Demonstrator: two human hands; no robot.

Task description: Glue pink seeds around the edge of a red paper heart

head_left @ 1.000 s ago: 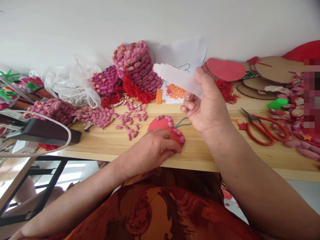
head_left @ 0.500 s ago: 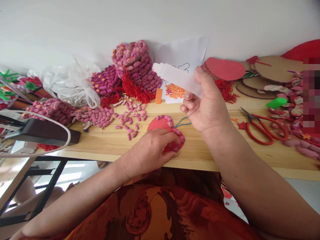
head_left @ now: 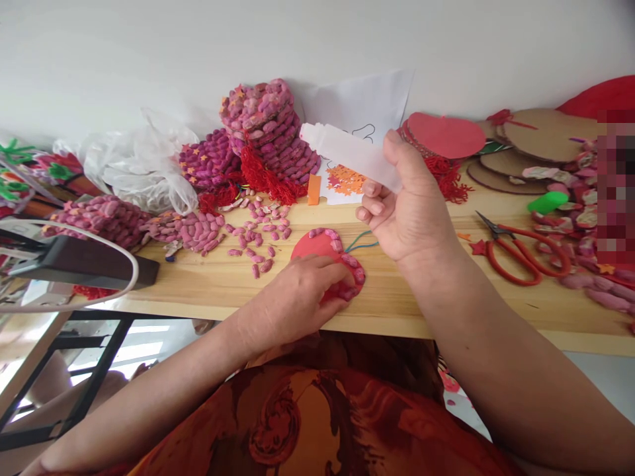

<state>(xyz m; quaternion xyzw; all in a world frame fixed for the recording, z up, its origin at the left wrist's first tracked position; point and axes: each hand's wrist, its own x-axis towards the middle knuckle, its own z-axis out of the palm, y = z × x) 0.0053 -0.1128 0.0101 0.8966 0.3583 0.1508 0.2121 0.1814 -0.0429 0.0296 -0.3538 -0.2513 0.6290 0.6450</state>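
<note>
My left hand rests over a red round disc on the table. Its fingers and thumb close in at the disc's lower right edge, hiding part of it. Pink peanuts line the right side of the rim, and a thin green-blue cord loop sticks out beside them. Raised above the table, my right hand is wrapped around a white squeeze bottle. The bottle tilts, its narrower end pointing left, well apart from the disc.
Loose pink peanuts lie left of the disc. Behind stand a peanut-covered stack with red tassels and paper stars on white paper. On the right are red-handled scissors, cardboard discs and a green object. A black box with a white cable sits left.
Both hands hold nearly the same pose, and the bottle stays raised. The whole view has shifted very slightly; nothing has been picked up or let go.
</note>
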